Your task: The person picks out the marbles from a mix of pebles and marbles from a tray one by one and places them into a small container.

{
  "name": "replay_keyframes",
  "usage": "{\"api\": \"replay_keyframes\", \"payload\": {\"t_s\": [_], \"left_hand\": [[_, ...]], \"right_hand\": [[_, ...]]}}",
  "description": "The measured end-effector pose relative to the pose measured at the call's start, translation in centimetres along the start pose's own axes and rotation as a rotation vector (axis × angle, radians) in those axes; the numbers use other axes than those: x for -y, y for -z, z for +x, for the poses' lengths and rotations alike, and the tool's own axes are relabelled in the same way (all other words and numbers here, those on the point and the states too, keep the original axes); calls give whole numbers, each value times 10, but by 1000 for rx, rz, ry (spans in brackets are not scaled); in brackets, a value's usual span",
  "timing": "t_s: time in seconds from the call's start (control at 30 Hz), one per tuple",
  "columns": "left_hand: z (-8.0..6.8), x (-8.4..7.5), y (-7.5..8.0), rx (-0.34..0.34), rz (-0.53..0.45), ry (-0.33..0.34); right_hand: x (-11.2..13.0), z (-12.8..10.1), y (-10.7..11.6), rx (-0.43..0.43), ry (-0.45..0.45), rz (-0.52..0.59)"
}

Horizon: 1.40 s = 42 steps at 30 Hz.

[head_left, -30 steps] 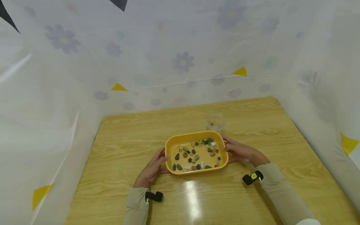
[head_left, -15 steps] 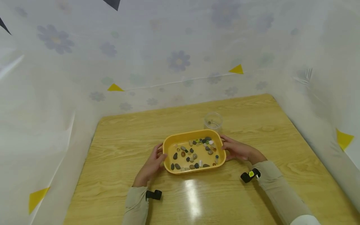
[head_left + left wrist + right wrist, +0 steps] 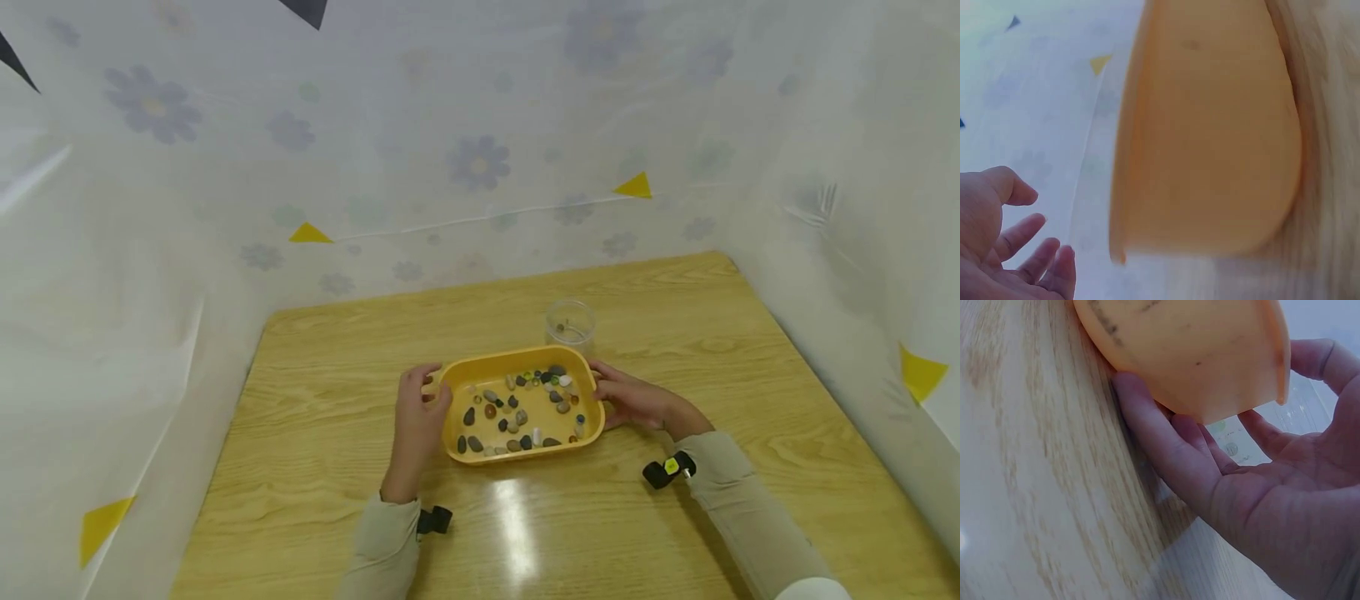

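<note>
Tray: a yellow tray [image 3: 592,425] lies a little below the middle of the head view, flat on the wooden table [image 3: 315,367], long side running left to right
Stones: small stones [image 3: 517,412], dark, brown and pale, are scattered over the tray floor, thickest toward its upper right corner
Left hand: the left hand [image 3: 416,417] is at the tray's left end, forearm coming up from the bottom edge of the frame, wrist nearly straight, back of the hand toward the camera
Left fingers: in the left wrist view the fingers [image 3: 1025,228] are spread and only slightly bent, standing apart from the tray wall [image 3: 1210,137]; the head view cannot settle whether the thumb touches the rim
Right hand: the right hand [image 3: 633,400] lies at the tray's right end, forearm slanting in from the lower right, palm turned toward the tray
Right fingers: in the right wrist view the fingers [image 3: 1160,434] lie along the tabletop under the tray's outer wall [image 3: 1191,350] and touch it, while the thumb [image 3: 1322,359] curls over the rim
Jar: a clear jar [image 3: 572,325] stands upright just beyond the tray's upper right corner, near the right hand
Backdrop: a pale sheet printed with flowers [image 3: 480,162] fills the upper half of the head view
</note>
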<state>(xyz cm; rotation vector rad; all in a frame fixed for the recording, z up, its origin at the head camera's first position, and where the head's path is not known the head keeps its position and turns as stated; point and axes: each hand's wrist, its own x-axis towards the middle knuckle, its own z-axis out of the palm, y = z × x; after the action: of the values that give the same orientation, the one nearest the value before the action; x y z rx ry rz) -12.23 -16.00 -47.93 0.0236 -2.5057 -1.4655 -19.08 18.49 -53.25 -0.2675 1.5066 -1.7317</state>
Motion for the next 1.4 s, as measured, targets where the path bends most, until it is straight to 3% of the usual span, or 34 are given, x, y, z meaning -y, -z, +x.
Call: {"api": "replay_keyframes", "payload": {"t_s": [0.17,0.3,0.47,0.8,0.97,1.23,1.4], "left_hand": [[-1,-19,-24,106,14,-84],[-1,-27,-46,175,17,-62],[0,-36,-69,210,21,-20],[17,-35,-97,279,39,42],[23,-28,-106,298,145,62],[29,-20,-120,311,348,29],[28,-20,-129,318,417,-44]], "right_hand": [[-1,0,0,-5,10,3],[-1,-1,1,-6,5,14],[-2,-2,2,4,5,27],[-2,2,1,23,18,13],[-2,4,-1,23,7,14],[-1,6,-1,12,1,12],[-2,5,0,17,10,12]]}}
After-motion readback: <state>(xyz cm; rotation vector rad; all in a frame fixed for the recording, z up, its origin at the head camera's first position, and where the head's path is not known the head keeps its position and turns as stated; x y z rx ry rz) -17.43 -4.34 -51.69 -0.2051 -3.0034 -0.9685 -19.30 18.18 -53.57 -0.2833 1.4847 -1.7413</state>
